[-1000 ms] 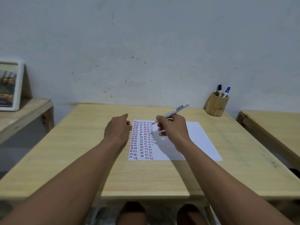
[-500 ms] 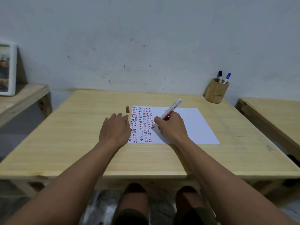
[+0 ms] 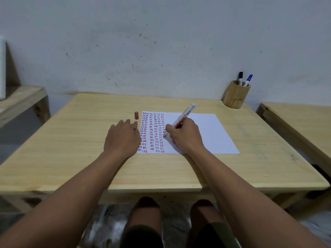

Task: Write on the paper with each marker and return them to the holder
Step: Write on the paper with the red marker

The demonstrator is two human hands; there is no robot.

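On paper (image 3: 206,133) — right hand (image 3: 186,136) grips red marker (image 3: 180,120) (label unreadable); left hand (image 3: 123,138) flat, empty.

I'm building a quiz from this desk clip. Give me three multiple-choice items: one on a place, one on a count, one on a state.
1. Where does the small red marker cap stand?
A. On the wooden table, just left of the white paper sheet
B. In the holder
C. On the marker

2. How many markers stand in the round wooden holder?
A. One
B. Two
C. Four

3. What is the right hand doing?
A. Resting empty
B. Holding the white red-ink marker, tip on the paper
C. Lifting the holder

Key: 1 A, cap beside the paper's corner; 2 B, one black-capped and one blue-capped; 3 B, grip closed, tip among the marks.
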